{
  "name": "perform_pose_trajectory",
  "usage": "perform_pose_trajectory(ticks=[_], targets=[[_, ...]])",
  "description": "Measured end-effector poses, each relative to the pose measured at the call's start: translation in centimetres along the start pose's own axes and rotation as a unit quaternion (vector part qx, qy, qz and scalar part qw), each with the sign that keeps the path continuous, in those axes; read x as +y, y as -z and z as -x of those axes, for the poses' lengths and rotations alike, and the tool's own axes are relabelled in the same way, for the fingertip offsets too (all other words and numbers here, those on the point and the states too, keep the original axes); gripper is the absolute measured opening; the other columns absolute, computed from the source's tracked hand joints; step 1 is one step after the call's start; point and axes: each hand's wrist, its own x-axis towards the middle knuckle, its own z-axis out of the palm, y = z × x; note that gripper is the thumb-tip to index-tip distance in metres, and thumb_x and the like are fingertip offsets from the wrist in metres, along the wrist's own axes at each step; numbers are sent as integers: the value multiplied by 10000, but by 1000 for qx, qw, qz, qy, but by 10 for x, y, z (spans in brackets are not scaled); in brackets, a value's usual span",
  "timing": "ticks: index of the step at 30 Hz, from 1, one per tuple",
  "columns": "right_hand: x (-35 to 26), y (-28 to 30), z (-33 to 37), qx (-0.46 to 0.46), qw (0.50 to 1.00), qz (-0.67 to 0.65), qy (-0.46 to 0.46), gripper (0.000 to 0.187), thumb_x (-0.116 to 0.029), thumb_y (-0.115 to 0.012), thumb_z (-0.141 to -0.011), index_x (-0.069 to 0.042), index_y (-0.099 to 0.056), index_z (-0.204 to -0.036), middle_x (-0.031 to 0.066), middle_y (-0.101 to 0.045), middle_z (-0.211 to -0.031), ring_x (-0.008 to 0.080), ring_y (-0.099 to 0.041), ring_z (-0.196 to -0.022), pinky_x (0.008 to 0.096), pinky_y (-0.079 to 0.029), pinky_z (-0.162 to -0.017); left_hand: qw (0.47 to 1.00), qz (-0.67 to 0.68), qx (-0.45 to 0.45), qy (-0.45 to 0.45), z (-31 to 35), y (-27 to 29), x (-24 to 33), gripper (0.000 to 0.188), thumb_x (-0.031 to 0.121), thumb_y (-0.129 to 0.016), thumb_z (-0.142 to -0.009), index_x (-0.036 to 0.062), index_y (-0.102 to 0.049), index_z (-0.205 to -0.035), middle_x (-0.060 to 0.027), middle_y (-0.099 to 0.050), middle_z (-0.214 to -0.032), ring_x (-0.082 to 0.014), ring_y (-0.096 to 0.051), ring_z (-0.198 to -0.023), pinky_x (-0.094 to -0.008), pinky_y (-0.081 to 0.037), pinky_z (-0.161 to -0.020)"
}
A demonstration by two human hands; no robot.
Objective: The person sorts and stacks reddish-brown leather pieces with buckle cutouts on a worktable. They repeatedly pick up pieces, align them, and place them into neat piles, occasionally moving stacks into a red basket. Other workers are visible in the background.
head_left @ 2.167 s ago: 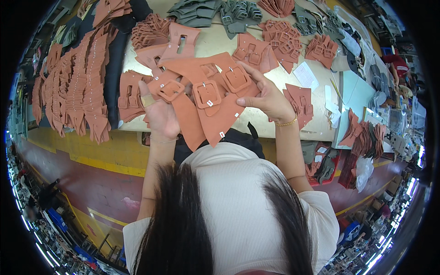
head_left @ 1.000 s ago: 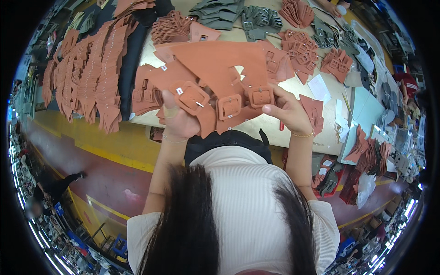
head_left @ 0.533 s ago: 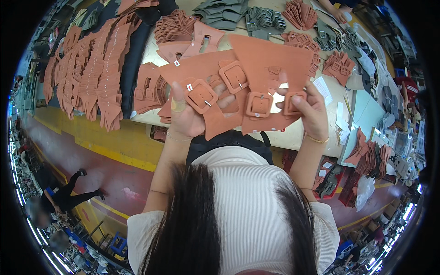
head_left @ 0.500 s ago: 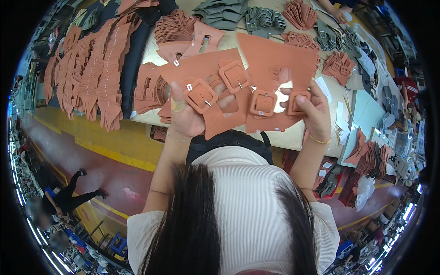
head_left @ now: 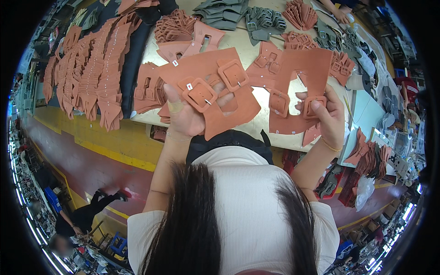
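Note:
My left hand [head_left: 187, 118] grips a terracotta leather shoe upper piece [head_left: 240, 110], its fingers running beneath and showing through the cut-outs. Two square covered buckles [head_left: 233, 76] sit on that piece, along with small white stickers. On the right, my right hand [head_left: 331, 117] holds a matching buckled upper piece [head_left: 316, 64], thumb pressed on one of its square buckles [head_left: 315, 106] and fingers behind. A gap separates the two pieces. Between them, farther back, another buckled terracotta piece [head_left: 262, 73] lies on the table.
The pale table [head_left: 250, 46] carries stacks of terracotta pieces [head_left: 174, 26] and dark green pieces [head_left: 265, 23] at its far side. Long rows of terracotta parts [head_left: 87, 68] lie on the left. Red crates [head_left: 349, 190] stand low at right. A person [head_left: 87, 215] is on the floor area at lower left.
My right hand has moved right with its piece, drawing it apart from the left one and uncovering the buckled piece on the table. My left hand stays nearly still. The person at lower left has shifted.

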Motion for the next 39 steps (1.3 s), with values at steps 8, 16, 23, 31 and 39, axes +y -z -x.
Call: perform_pose_trajectory(ticks=[8,16,23,31,39], targets=[[-3,-19,-9,-50,999,16,7,512,-147,-618,-891,83,-428,-1307,214,-658,-1057,240,-683,-890,332,-558,-787,999,0,-51,5,0,-7,4,1163,711,-634,-696,20,-122,-1479,-196,-225,-1512,-367,-273,-1384,-524,-313,-1098],[-3,-16,-8,-58,998,17,-17,479,-88,-569,-898,99,-421,-1313,196,-636,-1118,225,-635,-1035,351,-547,-861,999,-43,-27,3,1,-13,1,834,169,-647,-763,70,-200,-1460,-202,-258,-1495,-423,-283,-1367,-633,-307,-1050],[-3,-20,-9,-49,999,19,-1,507,-126,-603,-890,84,-426,-1316,203,-654,-1074,233,-669,-936,337,-555,-807,999,-31,-20,13,-3,-15,2,782,85,-592,-760,57,-220,-1448,-202,-270,-1487,-417,-303,-1358,-627,-338,-1033],[-11,-31,-13,-124,985,-100,67,480,-76,-568,-892,84,-409,-1316,197,-645,-1103,261,-662,-982,336,-547,-836,999,-27,6,18,-3,-13,-1,677,45,-544,-793,0,-273,-1412,-195,-351,-1441,-363,-351,-1342,-533,-367,-1053],[22,-61,-35,-140,981,-104,-81,478,-110,-553,-924,17,-380,-1351,194,-652,-1082,240,-684,-880,324,-557,-793,998,58,38,-7,4,3,-5,654,79,-524,-789,-35,-297,-1391,-205,-414,-1397,-344,-422,-1293,-478,-369,-1074]])
